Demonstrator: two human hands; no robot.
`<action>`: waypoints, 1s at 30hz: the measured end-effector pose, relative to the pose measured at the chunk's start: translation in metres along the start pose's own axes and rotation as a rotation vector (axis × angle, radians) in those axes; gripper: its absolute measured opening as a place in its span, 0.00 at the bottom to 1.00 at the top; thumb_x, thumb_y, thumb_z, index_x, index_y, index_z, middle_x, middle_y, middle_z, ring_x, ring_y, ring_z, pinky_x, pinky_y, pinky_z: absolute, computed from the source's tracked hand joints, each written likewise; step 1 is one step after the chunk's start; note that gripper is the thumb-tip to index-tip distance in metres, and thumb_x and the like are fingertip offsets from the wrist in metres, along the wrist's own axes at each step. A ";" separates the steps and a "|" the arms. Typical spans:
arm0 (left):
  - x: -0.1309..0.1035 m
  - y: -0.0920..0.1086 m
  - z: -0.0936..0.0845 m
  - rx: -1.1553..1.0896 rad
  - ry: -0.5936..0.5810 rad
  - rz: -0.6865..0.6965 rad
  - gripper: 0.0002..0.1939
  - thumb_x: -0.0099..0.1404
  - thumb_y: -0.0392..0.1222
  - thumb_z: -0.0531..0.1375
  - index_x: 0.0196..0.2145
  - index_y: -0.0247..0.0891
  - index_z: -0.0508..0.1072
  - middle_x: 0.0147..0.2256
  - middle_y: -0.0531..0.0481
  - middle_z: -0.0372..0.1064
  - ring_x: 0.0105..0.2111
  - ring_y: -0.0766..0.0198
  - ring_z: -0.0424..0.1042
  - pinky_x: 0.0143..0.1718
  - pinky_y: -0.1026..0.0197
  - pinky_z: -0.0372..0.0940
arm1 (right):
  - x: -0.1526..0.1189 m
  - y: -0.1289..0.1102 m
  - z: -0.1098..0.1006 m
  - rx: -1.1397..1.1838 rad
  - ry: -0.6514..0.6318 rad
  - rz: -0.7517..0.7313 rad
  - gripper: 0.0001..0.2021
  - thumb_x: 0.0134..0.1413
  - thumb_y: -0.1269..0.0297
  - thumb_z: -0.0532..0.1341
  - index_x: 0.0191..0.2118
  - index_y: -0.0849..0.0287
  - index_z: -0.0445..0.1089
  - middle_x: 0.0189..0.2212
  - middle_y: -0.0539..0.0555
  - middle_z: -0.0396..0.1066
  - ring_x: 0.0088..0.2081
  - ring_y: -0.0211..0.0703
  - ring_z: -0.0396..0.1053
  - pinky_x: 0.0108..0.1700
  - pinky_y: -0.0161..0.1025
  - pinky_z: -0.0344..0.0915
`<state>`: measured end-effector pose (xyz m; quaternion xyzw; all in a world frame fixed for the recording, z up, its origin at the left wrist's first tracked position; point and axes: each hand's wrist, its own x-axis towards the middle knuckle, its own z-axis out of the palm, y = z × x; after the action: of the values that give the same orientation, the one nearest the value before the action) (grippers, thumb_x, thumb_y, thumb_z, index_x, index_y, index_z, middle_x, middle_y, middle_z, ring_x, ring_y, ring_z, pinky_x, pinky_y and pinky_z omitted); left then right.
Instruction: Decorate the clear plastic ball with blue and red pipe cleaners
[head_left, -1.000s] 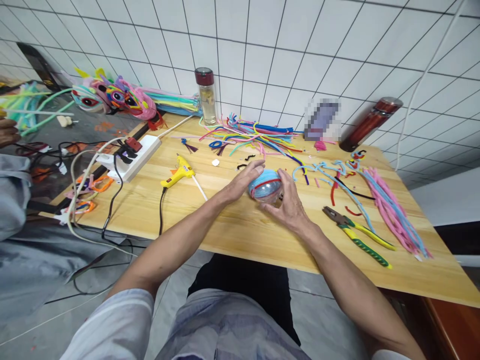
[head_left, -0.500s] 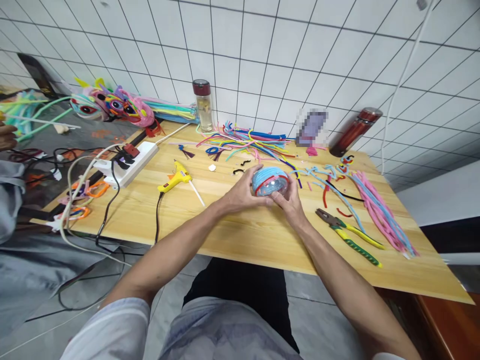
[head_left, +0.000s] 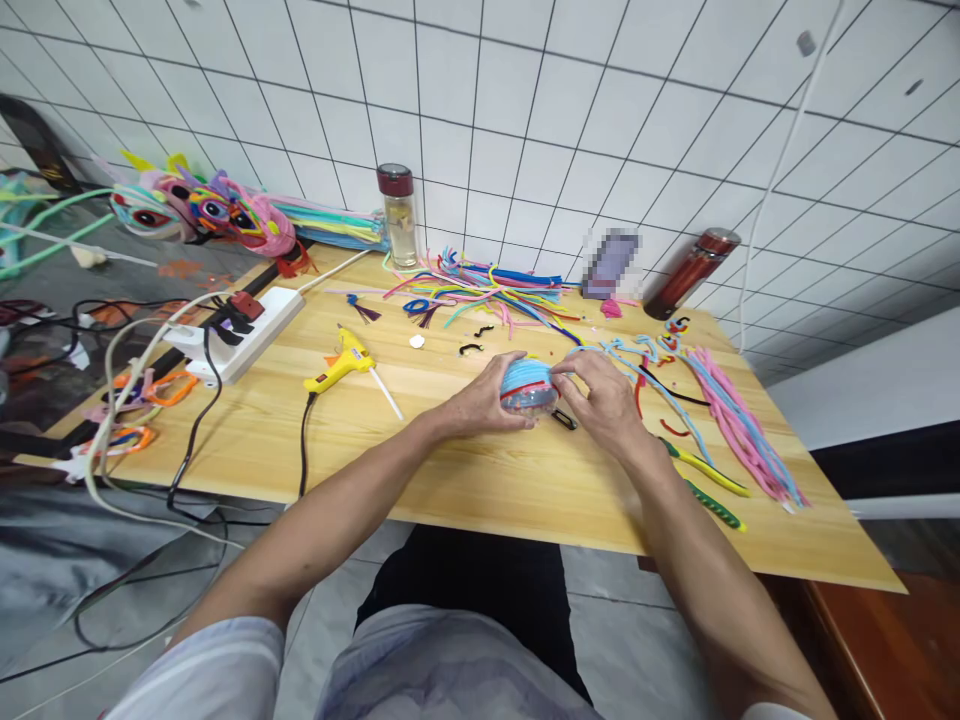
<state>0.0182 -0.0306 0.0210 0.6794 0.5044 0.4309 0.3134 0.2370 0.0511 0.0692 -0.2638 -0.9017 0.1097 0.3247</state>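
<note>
A clear plastic ball (head_left: 530,398) has its upper part wrapped in light blue pipe cleaner (head_left: 525,376), with a red strand along the lower edge of the blue. My left hand (head_left: 486,398) is closed around its left side and holds it above the table. At the ball's right edge, my right hand (head_left: 598,393) has thumb and forefinger pinched together; what is between the fingertips is too small to make out. A small black object (head_left: 564,419) lies just below the right fingers. Behind that hand runs a loose light blue strand (head_left: 622,350).
On the wooden table (head_left: 465,480), a yellow glue gun (head_left: 341,362) lies left and pliers (head_left: 709,470) lie right, partly behind my forearm. Pipe cleaners (head_left: 510,285), a glass bottle (head_left: 399,220) and a red flask (head_left: 691,272) line the back. A power strip (head_left: 259,330) trails cords.
My right hand has left the ball's lower right side and now pinches at its right edge. The left hand still holds the ball. The small black object has come into sight.
</note>
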 end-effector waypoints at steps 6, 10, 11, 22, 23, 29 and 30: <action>0.001 -0.002 -0.004 -0.032 -0.026 -0.029 0.51 0.55 0.53 0.74 0.68 0.36 0.58 0.66 0.31 0.60 0.67 0.41 0.65 0.70 0.41 0.61 | 0.002 0.007 0.001 -0.065 -0.102 -0.035 0.12 0.73 0.60 0.55 0.40 0.52 0.75 0.38 0.58 0.77 0.42 0.54 0.75 0.48 0.51 0.71; 0.000 -0.003 -0.005 -0.023 -0.021 0.012 0.52 0.57 0.55 0.74 0.70 0.39 0.56 0.68 0.32 0.58 0.69 0.40 0.62 0.72 0.39 0.59 | 0.002 0.010 -0.001 -0.063 -0.127 -0.024 0.10 0.73 0.60 0.56 0.42 0.52 0.74 0.39 0.58 0.77 0.42 0.53 0.75 0.47 0.50 0.70; 0.000 -0.004 -0.005 -0.017 -0.019 0.038 0.51 0.58 0.55 0.74 0.71 0.39 0.56 0.69 0.32 0.58 0.70 0.40 0.61 0.72 0.39 0.58 | 0.002 0.010 -0.001 -0.068 -0.132 -0.019 0.09 0.73 0.60 0.56 0.42 0.52 0.74 0.39 0.57 0.77 0.42 0.53 0.75 0.47 0.49 0.70; 0.004 -0.013 -0.004 0.004 -0.051 0.110 0.48 0.62 0.57 0.70 0.72 0.35 0.59 0.71 0.30 0.57 0.73 0.41 0.57 0.75 0.40 0.52 | 0.017 0.012 0.007 -0.133 -0.187 0.016 0.08 0.71 0.64 0.55 0.39 0.52 0.70 0.37 0.57 0.76 0.39 0.52 0.74 0.42 0.46 0.68; 0.004 -0.012 -0.004 -0.007 -0.050 0.083 0.50 0.62 0.58 0.70 0.72 0.32 0.57 0.72 0.28 0.56 0.74 0.40 0.55 0.76 0.41 0.51 | 0.019 0.011 0.006 -0.142 -0.193 0.022 0.08 0.70 0.64 0.55 0.39 0.53 0.70 0.37 0.58 0.76 0.40 0.52 0.74 0.42 0.46 0.68; 0.009 -0.013 -0.012 -0.250 0.245 -0.106 0.42 0.69 0.64 0.61 0.71 0.37 0.61 0.73 0.32 0.55 0.70 0.41 0.63 0.71 0.39 0.57 | 0.046 0.003 -0.004 -0.242 -0.233 0.054 0.06 0.67 0.66 0.56 0.39 0.53 0.70 0.38 0.58 0.77 0.40 0.53 0.73 0.39 0.46 0.65; 0.011 -0.016 -0.014 -0.283 0.307 -0.130 0.38 0.71 0.64 0.59 0.69 0.37 0.64 0.72 0.33 0.59 0.67 0.43 0.66 0.70 0.40 0.59 | 0.051 0.002 -0.006 -0.268 -0.235 0.058 0.06 0.67 0.65 0.56 0.39 0.53 0.70 0.38 0.58 0.77 0.40 0.53 0.73 0.39 0.46 0.64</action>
<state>0.0006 -0.0154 0.0162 0.5213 0.5235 0.5747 0.3521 0.2084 0.0811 0.0999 -0.3160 -0.9319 0.0279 0.1757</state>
